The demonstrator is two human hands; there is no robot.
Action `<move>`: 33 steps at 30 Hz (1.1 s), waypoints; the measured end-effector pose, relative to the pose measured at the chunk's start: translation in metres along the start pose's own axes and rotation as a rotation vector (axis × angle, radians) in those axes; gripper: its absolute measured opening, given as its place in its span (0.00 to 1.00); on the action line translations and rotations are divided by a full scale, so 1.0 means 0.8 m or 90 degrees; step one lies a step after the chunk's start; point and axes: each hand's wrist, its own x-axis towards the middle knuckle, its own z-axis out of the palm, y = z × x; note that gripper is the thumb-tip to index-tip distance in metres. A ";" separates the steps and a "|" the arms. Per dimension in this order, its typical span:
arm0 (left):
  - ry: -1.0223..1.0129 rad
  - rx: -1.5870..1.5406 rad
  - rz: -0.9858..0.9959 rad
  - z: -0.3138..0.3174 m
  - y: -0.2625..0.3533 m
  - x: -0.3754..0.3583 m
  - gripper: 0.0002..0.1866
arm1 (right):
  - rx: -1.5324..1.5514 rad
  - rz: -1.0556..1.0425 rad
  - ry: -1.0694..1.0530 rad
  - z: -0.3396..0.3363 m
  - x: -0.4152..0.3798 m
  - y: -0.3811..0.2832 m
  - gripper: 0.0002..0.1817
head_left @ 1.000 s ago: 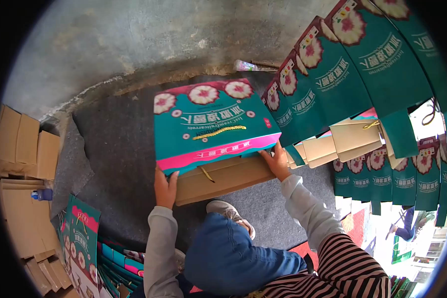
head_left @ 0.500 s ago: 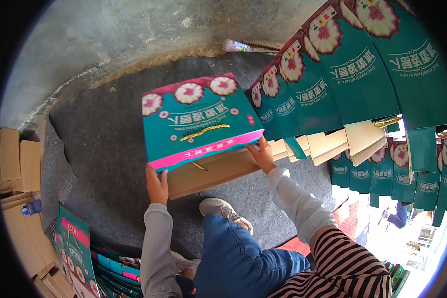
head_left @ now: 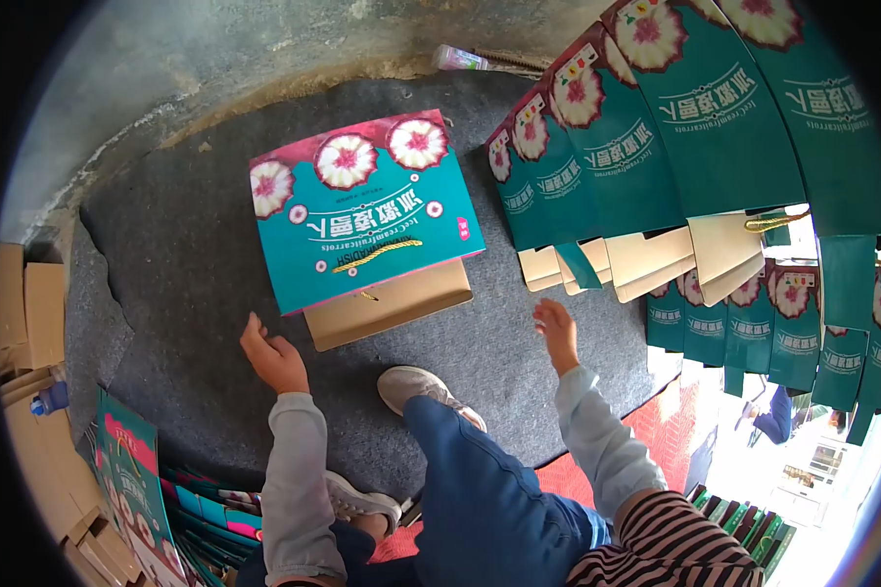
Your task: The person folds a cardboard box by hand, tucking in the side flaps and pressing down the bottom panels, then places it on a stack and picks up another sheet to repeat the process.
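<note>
Your folded box (head_left: 362,225) now lies on the grey mat (head_left: 186,284), printed teal face up, with its plain brown flap sticking out from under the lower edge toward you. Both your hands are off it. Your left hand (head_left: 272,357) hangs open at about 7 o'clock from the box, fingers loosely curled and gripping nothing. Your right hand (head_left: 556,333) is open too, at about 4 o'clock from the box, near it but not touching.

By the look of things, this box is set down and finished with. It sits apart from the row (head_left: 656,147) of like boxes at 3 o'clock, which lean overlapped one on the next toward the upper right. More of the same stand in a second rank (head_left: 754,333) below that row. At 7 o'clock from you a heap of flat blanks (head_left: 166,489) waits by your left sleeve, so a good deal seems left to make up. Brown cartons (head_left: 29,313) are stacked at 9 o'clock.

The print reads upside down from where you stand. The Latin line looks like "IceCreamfruitcarrots", under a row of large white Chinese characters that I cannot make out for sure. Pink and white flower roundels run along the far edge of the box, a small red mark sits near its right corner, and a gold cord handle (head_left: 377,254) lies across its face.
</note>
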 end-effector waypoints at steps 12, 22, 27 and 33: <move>-0.307 -0.507 0.128 0.202 0.333 0.126 0.16 | 0.562 0.062 0.048 -0.127 0.087 0.039 0.21; -0.719 -0.599 -0.262 0.413 0.400 0.162 0.41 | 0.725 0.144 0.027 -0.063 0.172 0.034 0.21; -0.779 -0.643 -0.327 0.450 0.408 0.153 0.41 | 0.752 0.166 0.036 -0.055 0.172 0.040 0.21; -0.746 -0.532 -0.375 0.500 0.395 0.146 0.37 | 0.769 0.187 0.064 -0.060 0.158 0.049 0.21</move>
